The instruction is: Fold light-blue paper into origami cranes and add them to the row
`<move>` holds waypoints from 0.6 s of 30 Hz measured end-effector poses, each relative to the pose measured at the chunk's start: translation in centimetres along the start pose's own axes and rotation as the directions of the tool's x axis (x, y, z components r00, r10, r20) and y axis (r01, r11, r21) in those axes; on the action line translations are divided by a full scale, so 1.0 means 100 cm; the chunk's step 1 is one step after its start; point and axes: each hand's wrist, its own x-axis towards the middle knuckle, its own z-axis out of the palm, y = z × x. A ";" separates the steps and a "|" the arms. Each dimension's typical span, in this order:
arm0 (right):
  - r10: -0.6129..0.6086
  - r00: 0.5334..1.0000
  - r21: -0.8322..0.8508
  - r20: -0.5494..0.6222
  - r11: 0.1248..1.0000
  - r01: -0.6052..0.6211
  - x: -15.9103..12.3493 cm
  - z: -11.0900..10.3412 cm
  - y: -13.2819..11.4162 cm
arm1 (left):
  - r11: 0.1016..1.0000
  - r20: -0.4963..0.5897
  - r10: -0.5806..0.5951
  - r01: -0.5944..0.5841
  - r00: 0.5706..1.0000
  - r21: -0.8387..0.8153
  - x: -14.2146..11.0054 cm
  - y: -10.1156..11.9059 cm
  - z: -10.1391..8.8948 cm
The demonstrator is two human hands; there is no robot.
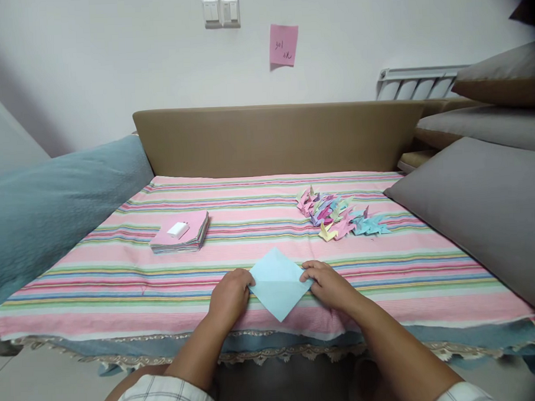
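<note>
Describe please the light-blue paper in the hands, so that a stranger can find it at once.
Find the striped cloth, then the middle of its near edge. There the left hand and right hand hold a light-blue paper square by opposite corners. Unlike the pink-topped paper stack and the small origami cranes, it is spread flat, with a crease running from hand to hand.

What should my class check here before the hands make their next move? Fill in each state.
1. Left hand holding the left corner of the light-blue paper: ok.
2. Right hand holding its right corner: ok.
3. Crease visible across the paper: ok.
4. Paper lying fully flat on the striped cloth: cannot tell.
5. Folded paper cranes apart from the paper: ok.
6. Paper stack apart from both hands: ok.
</note>
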 end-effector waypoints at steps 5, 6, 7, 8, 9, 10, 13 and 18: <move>-0.007 1.000 0.061 -0.007 0.998 0.007 0.002 -0.004 -0.004 | 0.996 -0.022 0.059 -0.058 0.998 0.060 -0.004 0.000 0.004; -0.007 1.000 0.075 -0.017 0.997 0.008 0.002 -0.004 -0.005 | 0.995 -0.033 0.078 -0.075 0.996 0.072 -0.004 -0.001 0.005; -0.005 1.000 0.090 -0.027 0.996 0.007 0.003 -0.005 -0.006 | 0.992 -0.045 0.097 -0.093 0.994 0.079 -0.004 -0.002 0.006; 0.000 0.999 0.106 -0.035 0.994 0.004 0.003 -0.005 -0.007 | 0.990 -0.054 0.117 -0.112 0.992 0.086 -0.005 -0.002 0.007; 0.007 0.999 0.125 -0.042 0.992 -0.002 0.004 -0.004 -0.008 | 0.988 -0.057 0.132 -0.126 0.990 0.091 -0.005 -0.002 0.008; 0.022 0.999 0.145 -0.047 0.989 -0.015 0.004 -0.004 -0.009 | 0.986 -0.055 0.141 -0.135 0.988 0.096 -0.005 -0.003 0.009; 0.110 0.993 0.229 -0.036 0.968 -0.099 0.004 -0.001 -0.011 | 0.984 -0.046 0.135 -0.129 0.990 0.121 -0.004 -0.001 0.011; 0.225 0.974 0.436 0.008 0.876 -0.206 0.005 0.003 -0.014 | 0.987 -0.210 0.071 -0.038 0.975 0.157 -0.006 0.008 0.006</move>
